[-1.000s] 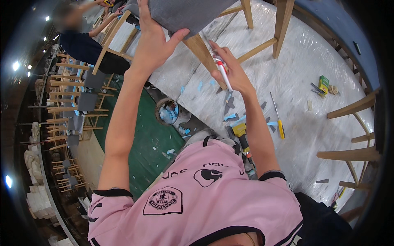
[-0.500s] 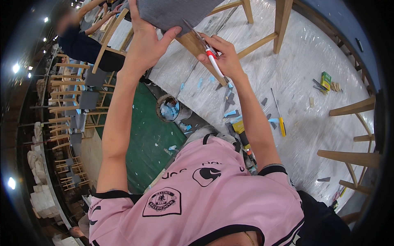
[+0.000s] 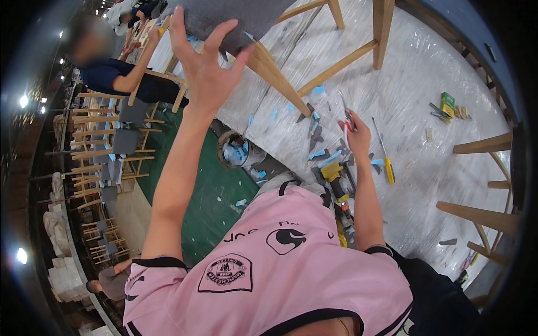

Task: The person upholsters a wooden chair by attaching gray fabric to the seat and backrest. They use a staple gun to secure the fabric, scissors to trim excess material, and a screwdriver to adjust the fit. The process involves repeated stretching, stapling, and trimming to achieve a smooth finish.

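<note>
At the top, a wooden chair with a grey fabric seat stands tilted on the wrapped table, one leg pointing toward me. My left hand is at the corner of that seat, fingers spread; whether they press on the fabric I cannot tell. A small light blue bit shows at the seat's corner. To the right of the leg, low over the table, my right hand grips scissors with red and white handles. Their blades point away from me. Grey and blue scraps lie near the leg's end.
A yellow-handled screwdriver and a yellow power tool lie close to my right forearm. A bucket of blue scraps stands left of the table. Farther right are a green-yellow box and chair legs. A co-worker works at upper left.
My right hand has moved away from the seat corner, down and to the right, with the scissors. My left hand has loosened its hold on the seat and spread its fingers.
</note>
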`<action>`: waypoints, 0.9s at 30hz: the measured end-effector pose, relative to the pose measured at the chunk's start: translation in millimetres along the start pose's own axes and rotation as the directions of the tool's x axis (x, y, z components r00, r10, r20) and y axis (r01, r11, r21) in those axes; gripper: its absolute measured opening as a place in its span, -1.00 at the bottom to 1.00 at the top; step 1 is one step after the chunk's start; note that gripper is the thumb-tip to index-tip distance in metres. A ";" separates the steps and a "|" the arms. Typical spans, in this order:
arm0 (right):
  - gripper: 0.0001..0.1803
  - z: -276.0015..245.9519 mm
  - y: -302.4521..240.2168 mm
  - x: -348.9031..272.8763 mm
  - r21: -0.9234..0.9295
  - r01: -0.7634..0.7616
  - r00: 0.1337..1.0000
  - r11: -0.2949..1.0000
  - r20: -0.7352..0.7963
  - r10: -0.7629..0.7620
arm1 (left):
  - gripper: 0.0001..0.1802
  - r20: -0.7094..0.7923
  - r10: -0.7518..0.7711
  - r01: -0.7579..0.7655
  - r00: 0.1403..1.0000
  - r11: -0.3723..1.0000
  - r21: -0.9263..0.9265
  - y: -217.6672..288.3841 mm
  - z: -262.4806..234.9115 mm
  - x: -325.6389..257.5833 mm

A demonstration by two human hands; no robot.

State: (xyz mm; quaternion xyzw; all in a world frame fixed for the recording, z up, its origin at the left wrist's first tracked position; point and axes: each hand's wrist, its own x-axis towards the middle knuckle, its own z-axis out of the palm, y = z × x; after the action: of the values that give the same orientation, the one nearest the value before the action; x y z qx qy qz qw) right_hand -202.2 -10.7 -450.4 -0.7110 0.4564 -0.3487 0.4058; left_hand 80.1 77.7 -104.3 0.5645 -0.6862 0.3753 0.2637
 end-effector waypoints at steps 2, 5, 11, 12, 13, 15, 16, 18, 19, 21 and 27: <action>-0.43 -15.7 28.8 -20.4 -0.304 -0.171 0.978 0.937 0.066 0.200 | -0.50 0.012 0.039 -0.039 0.999 0.999 0.026 -5.6 -4.6 4.8; -0.42 -19.0 76.3 -32.6 -0.503 -0.253 0.947 0.827 0.045 0.317 | -0.81 0.032 0.031 -0.031 0.999 0.999 0.011 2.0 -13.2 18.9; -0.49 -19.6 -100.4 39.2 0.310 -0.067 0.972 0.948 0.236 -0.008 | -0.78 0.129 -0.035 0.038 0.991 0.999 -0.023 7.3 -32.9 21.0; -0.49 -10.8 -148.0 51.8 0.554 -0.067 0.966 0.830 0.242 -0.084 | -0.77 0.143 -0.026 0.029 0.989 0.999 -0.020 9.3 -35.1 24.6; -0.45 -16.1 -201.0 62.5 0.685 -0.171 0.923 0.708 0.363 -0.128 | -0.76 0.167 -0.023 0.026 0.986 1.000 -0.016 8.9 -34.6 27.0; -0.49 -18.3 -283.8 74.1 0.796 -0.153 0.923 0.586 0.327 -0.204 | -0.77 0.220 -0.005 0.005 0.976 1.000 0.003 8.1 -38.1 29.4; -0.51 -10.1 -302.1 83.3 0.832 -0.130 0.929 0.540 0.293 -0.227 | -0.75 0.247 0.004 -0.007 0.969 1.000 0.011 7.3 -38.4 30.3; -0.53 1.9 -322.1 87.6 0.862 -0.142 0.930 0.486 0.284 -0.232 | -0.80 0.229 -0.039 0.038 0.973 0.999 0.009 7.7 -41.3 28.4; -0.54 6.3 -327.2 90.4 0.877 -0.147 0.932 0.457 0.278 -0.234 | -0.81 0.220 -0.059 0.059 0.974 0.998 0.006 8.3 -43.0 30.1; -0.53 11.8 -309.4 86.7 0.835 -0.159 0.902 0.527 0.339 -0.266 | -0.82 0.244 -0.049 0.054 0.969 0.998 -0.014 7.2 -49.3 32.7; -0.56 20.8 -262.9 96.0 0.781 0.033 0.973 0.624 0.117 -0.198 | -0.27 0.209 -0.084 0.115 0.974 0.983 -0.145 -14.9 -57.1 64.3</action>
State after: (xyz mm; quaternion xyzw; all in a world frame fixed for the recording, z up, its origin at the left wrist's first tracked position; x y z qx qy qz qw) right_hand -55.3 -28.0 -211.9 -0.5260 0.1745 -0.4659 0.6898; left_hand 76.7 85.8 -17.5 0.6111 -0.7074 0.2476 0.2546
